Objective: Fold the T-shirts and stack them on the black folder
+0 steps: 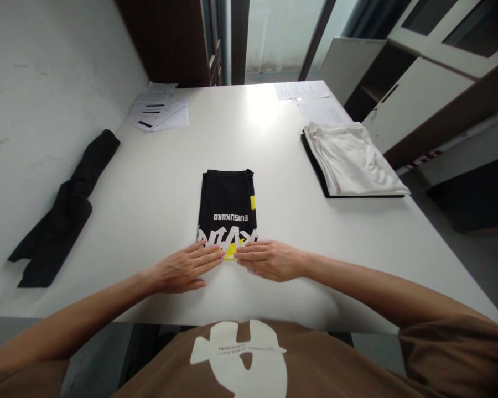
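A black garment (pixel 227 193) with white lettering and yellow patches lies folded into a small rectangle on the white table (pixel 157 199), centred in front of me. My left hand (pixel 186 267) rests flat over its near left corner, fingers stretched out. On the near right corner lies my right hand (pixel 269 260), also flat with straight fingers. The fingertips of both hands point toward each other, with a yellow strip of the garment showing between them. Neither hand grips anything. The fingers cover part of the garment's near edge.
At the right edge sits a folded white cloth (pixel 352 157) on top of a black one (pixel 365 196). A crumpled black garment (pixel 68 204) lies along the left wall. Printed papers (pixel 161 108) are at the back left, more sheets (pixel 315 105) at the back right.
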Tool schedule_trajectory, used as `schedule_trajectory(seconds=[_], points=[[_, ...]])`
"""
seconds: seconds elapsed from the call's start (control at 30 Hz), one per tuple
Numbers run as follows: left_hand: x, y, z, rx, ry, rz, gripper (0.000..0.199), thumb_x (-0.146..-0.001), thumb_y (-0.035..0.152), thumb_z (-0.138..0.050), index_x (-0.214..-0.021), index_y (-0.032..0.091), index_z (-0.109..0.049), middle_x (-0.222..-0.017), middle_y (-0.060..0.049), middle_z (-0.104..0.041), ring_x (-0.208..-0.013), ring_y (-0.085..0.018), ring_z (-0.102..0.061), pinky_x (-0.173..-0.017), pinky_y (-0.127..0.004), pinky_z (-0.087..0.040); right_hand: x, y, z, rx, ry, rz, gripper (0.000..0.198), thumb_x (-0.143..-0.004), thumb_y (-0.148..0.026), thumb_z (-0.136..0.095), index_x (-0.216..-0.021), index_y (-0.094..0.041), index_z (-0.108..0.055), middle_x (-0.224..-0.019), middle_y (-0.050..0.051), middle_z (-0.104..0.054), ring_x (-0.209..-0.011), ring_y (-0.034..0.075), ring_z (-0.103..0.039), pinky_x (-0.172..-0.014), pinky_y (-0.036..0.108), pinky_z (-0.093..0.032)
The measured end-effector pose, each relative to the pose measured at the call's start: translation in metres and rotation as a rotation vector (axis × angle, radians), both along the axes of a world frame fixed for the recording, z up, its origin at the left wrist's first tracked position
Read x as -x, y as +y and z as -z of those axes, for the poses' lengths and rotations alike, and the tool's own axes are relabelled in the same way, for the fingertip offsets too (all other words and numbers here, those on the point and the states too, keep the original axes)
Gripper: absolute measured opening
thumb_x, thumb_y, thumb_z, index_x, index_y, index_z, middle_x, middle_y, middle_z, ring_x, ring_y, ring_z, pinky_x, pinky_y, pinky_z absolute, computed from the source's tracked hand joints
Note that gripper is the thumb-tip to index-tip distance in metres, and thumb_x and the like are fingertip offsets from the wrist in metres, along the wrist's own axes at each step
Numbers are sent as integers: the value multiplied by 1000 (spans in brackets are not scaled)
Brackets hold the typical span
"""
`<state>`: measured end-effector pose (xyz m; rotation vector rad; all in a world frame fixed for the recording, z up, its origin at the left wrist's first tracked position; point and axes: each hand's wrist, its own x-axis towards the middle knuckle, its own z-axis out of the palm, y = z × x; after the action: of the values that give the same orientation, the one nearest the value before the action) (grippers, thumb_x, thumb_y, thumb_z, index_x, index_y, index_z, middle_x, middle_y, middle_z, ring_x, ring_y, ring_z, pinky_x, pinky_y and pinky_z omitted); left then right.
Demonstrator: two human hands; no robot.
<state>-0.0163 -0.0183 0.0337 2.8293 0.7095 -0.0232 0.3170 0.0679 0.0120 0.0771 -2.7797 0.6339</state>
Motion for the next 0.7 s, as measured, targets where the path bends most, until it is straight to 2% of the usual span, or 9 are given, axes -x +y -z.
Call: schedule_trajectory(seconds=[0.1, 0.2, 0.27, 0.37, 0.5, 0.7], points=[[0, 6, -1, 14, -10, 48, 76, -105, 51, -44, -166, 14, -17, -167, -12, -30, -157, -27, -23, -131, -48, -7, -1, 0, 1, -2, -39, -8, 58, -106, -31, -49, -160, -13, -37, -161, 12, -41, -153, 19, -33, -129, 38, -26], [3, 9, 0, 3, -16, 65, 78, -104, 52, -46, -166, 14, -18, -167, -11, -30, -157, -27, -22, -131, -50, -10, -7, 0, 2, 3, -110, 10, 70, -105, -39, -53, -164, -15, -25, -166, 12, -30, -156, 22, -24, -131, 44, -16], [5, 9, 0, -16, -23, 73, 78, -103, 52, -47, -165, 13, -20, -166, -11, -33, -157, -27, -24, -131, -50, -11, -11, -1, 1, 13, -137, 28, 74, -104, -42, -55, -165, -17, -22, -167, 11, -28, -156, 23, -22, -131, 46, -12], [5, 11, 1, -67, -43, 83, 73, -103, 49, -50, -163, 13, -28, -163, -11, -39, -155, -28, -29, -131, -51, -14, -10, -2, 0, 23, -130, 32, 72, -104, -41, -55, -165, -19, -23, -166, 10, -30, -156, 22, -24, -131, 45, -13], [4, 13, 4, -146, -79, 64, 55, -103, 33, -52, -155, 17, -45, -158, -8, -49, -150, -27, -39, -130, -49, -20, 2, -7, 1, 11, -124, 18, 69, -104, -35, -56, -164, -22, -26, -167, 6, -30, -156, 21, -23, -132, 43, -10], [9, 8, 6, -202, -135, 31, 52, -98, 21, -56, -150, 21, -53, -152, -6, -56, -146, -25, -45, -127, -48, -30, 8, -7, 0, -9, -107, 35, 59, -106, -29, -50, -162, -19, -33, -164, 8, -37, -155, 18, -27, -132, 40, -13]])
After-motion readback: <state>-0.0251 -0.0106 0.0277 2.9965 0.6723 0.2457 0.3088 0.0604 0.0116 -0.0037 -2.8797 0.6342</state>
